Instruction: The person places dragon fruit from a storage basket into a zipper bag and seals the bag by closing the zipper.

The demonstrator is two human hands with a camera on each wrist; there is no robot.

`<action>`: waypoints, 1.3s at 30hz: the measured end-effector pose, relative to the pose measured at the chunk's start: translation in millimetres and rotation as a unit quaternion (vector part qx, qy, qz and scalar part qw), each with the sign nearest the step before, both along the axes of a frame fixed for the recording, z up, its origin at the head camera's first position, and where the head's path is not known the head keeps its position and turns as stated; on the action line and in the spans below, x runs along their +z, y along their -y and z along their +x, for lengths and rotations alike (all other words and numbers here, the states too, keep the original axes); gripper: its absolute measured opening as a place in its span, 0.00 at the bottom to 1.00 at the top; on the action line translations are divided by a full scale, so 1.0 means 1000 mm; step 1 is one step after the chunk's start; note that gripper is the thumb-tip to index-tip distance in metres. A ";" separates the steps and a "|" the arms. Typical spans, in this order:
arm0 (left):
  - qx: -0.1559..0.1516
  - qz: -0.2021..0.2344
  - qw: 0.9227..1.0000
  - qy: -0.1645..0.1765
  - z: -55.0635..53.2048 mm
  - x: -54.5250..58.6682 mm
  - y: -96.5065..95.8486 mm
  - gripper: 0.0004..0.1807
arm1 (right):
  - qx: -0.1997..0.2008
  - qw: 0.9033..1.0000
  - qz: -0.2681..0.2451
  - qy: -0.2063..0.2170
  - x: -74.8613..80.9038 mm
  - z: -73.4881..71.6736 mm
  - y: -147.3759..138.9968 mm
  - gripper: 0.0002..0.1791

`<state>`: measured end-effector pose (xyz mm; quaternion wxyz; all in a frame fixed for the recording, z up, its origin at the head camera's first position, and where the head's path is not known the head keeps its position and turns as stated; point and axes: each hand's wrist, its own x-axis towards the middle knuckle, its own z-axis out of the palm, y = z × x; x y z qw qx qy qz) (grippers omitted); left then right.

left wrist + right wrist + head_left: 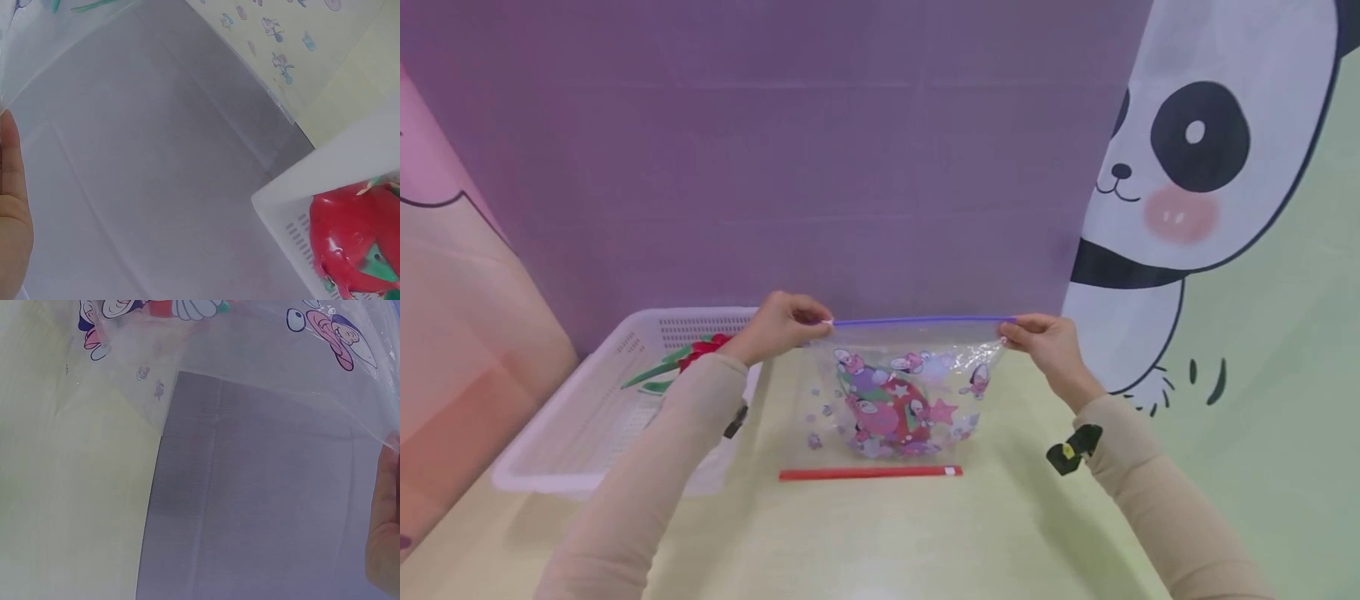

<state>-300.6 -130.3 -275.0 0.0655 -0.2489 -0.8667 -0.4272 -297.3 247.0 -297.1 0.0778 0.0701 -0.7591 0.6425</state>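
Observation:
A clear zip bag [955, 379] printed with cartoon figures stands on the table, its purple zip edge stretched straight between both hands. My left hand [786, 323] pinches the top left corner of the bag between thumb and fingers. At the opposite corner my right hand [1051, 346] pinches the end of the zip edge. Something red and green [910, 408] shows through the bag, partly hidden by the print. In the left wrist view only the edge of the left hand [12, 212] appears, and the right wrist view shows the right hand [384, 531] at the bag's edge.
On the left stands a white plastic basket [550, 417] with red and green items [703, 350] in it. A flat red stick [868, 473] lies on the table [850, 542] in front of the bag. Behind the table hangs a purple cloth [820, 167].

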 end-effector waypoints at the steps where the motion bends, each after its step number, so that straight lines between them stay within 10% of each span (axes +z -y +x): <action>1: 0.000 -0.001 1.000 -0.001 0.000 0.000 0.001 0.08 | 0.000 1.000 0.000 -0.001 0.000 0.000 0.000 0.11; 31: 0.068 0.030 0.997 0.012 -0.011 -0.005 0.012 0.11 | -0.026 1.000 -0.001 -0.003 -0.002 -0.009 0.010 0.03; 39: 0.083 0.044 0.995 -0.046 -0.011 -0.005 0.003 0.10 | -0.054 0.998 -0.036 -0.011 -0.003 -0.009 0.012 0.05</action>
